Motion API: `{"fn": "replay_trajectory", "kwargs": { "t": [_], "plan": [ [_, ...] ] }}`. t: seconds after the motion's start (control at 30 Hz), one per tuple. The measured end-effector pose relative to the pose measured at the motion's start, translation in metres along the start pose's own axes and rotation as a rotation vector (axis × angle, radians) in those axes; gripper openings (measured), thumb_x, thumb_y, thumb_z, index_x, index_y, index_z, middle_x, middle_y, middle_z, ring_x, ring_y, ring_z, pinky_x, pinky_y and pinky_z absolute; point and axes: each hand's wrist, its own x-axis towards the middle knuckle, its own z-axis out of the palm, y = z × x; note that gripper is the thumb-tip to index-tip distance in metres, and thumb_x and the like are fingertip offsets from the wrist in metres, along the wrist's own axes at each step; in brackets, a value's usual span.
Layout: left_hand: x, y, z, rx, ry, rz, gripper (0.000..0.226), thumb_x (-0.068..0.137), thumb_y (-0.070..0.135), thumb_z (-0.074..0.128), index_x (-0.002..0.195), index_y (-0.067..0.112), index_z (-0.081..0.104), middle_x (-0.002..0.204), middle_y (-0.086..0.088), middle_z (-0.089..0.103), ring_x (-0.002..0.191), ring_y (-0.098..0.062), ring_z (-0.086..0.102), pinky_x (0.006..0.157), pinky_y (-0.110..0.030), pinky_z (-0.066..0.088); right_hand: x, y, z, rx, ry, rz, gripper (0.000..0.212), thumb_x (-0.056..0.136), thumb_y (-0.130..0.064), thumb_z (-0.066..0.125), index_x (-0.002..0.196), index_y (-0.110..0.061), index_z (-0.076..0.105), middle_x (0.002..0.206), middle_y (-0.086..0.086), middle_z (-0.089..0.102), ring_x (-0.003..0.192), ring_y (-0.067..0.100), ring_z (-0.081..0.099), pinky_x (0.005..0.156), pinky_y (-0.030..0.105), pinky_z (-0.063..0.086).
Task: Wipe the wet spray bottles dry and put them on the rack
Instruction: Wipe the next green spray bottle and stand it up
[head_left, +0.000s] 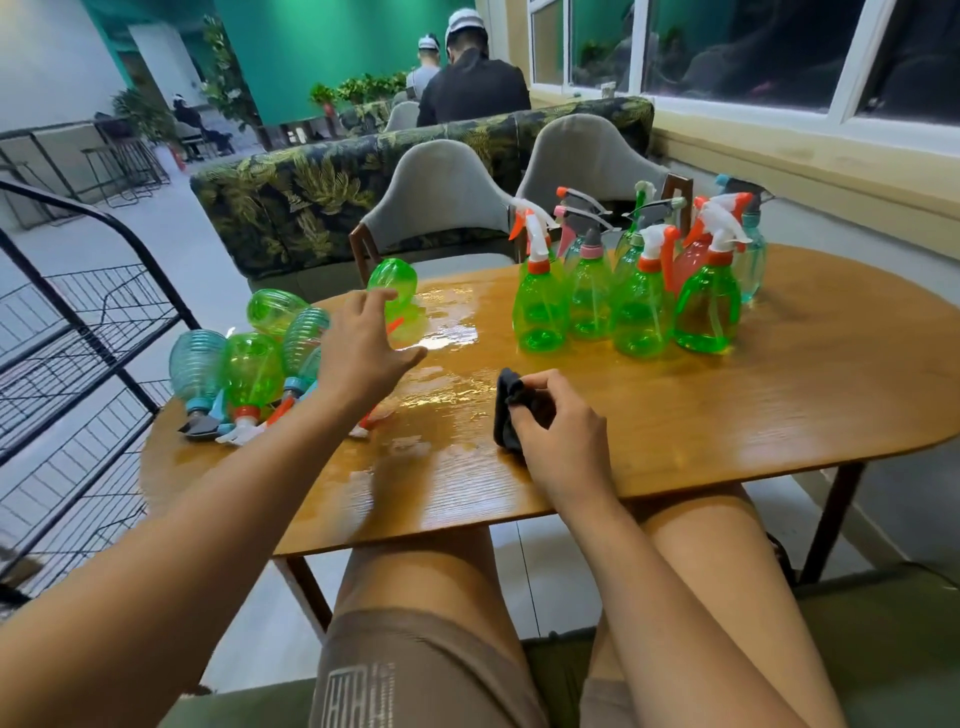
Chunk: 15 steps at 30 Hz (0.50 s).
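Several green and blue spray bottles lie on their sides at the left end of the wooden table (727, 415), among them a green one (253, 370) and a pale blue one (196, 364). My left hand (363, 348) hovers over them with fingers spread, empty, just in front of another lying green bottle (396, 291). Several upright spray bottles (628, 301) with orange and white triggers stand at the far right. My right hand (558, 434) rests on the table, gripping a dark cloth (511, 410). Water pools (447, 338) on the tabletop between the hands.
A black wire rack (78, 332) stands left of the table. Two grey chairs (436, 202) face me across it, backed by a leaf-patterned sofa (311, 192). People sit further back. My knees are under the table's near edge.
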Motion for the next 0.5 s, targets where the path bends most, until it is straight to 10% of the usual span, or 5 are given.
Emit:
{"fn": "replay_trajectory", "kwargs": {
  "t": [0.5],
  "plan": [
    [-0.003,-0.048,0.014,0.074,-0.11,-0.206,0.091,0.084,0.048,0.083,0.157,0.031,0.031,0.154,-0.013,0.045,0.138,-0.037,0.049,0.108,-0.052,0.049,-0.002,0.0,0.005,-0.032,-0.032,-0.027,0.016,0.098,-0.02,0.073,0.11,-0.029,0.067,0.104,-0.012,0.07,0.098,0.006,0.065,0.071,0.002,0.046]
  ]
}}
